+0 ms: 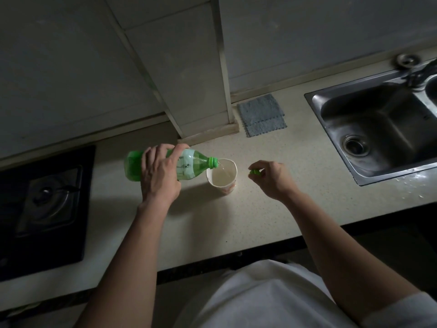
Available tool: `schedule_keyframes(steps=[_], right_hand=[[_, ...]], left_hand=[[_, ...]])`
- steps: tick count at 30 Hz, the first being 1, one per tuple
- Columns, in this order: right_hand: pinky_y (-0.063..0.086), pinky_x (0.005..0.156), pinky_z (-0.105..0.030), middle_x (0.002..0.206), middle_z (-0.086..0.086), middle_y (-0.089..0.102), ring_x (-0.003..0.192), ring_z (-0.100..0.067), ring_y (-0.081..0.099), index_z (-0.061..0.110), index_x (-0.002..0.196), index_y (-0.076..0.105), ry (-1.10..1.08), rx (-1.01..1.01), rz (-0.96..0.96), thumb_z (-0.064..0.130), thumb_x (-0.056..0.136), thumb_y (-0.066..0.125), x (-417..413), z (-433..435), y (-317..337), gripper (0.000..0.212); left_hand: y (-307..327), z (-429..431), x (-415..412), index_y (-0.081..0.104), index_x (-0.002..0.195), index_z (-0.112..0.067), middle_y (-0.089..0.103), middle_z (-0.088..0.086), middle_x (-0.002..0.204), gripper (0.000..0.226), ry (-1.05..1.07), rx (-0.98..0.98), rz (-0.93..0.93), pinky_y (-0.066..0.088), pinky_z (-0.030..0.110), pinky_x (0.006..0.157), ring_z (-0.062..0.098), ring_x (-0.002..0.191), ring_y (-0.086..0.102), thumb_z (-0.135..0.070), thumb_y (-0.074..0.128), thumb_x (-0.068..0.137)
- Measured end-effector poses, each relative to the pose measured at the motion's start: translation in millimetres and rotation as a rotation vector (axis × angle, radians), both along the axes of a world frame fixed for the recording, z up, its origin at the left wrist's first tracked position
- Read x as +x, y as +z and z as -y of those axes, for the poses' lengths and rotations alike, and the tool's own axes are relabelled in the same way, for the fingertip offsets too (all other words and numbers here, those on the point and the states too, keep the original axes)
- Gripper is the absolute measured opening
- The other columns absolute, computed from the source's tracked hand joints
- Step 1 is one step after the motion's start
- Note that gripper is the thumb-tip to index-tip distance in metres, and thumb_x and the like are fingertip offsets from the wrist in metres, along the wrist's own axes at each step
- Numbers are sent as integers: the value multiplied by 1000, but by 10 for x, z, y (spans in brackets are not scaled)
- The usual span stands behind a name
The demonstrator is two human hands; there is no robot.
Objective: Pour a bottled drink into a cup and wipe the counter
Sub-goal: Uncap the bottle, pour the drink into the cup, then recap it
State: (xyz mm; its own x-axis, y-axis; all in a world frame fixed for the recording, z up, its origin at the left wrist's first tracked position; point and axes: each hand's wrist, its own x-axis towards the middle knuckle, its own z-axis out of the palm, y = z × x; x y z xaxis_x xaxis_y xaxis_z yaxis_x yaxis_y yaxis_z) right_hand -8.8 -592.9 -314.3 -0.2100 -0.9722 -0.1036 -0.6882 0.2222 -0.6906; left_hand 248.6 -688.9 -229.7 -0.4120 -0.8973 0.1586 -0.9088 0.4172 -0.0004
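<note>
My left hand (159, 175) grips a green plastic bottle (192, 163) lying almost level, its open neck over the rim of a white paper cup (222, 177). A thin clear stream runs from the neck into the cup, which holds some liquid and stands upright on the pale counter (260, 216). To the right of the cup, my right hand (272, 177) pinches the green bottle cap (255, 172) just above the counter. A folded grey cloth (261, 114) lies flat by the wall behind the cup.
A steel sink (378, 129) is set into the counter at the right, with water drops on the counter near its front edge. A black gas hob (45, 204) sits at the left. A tiled pillar (189, 79) juts out behind the bottle.
</note>
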Motion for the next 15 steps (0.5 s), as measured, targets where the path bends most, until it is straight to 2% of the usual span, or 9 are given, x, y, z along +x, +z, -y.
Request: schedule_keyframes(steps=[15], right_hand=[[49, 82, -18, 117, -4, 70, 100, -17, 68, 14, 117, 68, 1, 7, 13, 25, 93, 66, -56, -52, -82, 26]], left_hand=[[55, 3, -17, 52, 125, -37, 55, 0, 118, 85, 9, -19, -1, 30, 43, 110, 27, 112, 48, 9, 66, 56]])
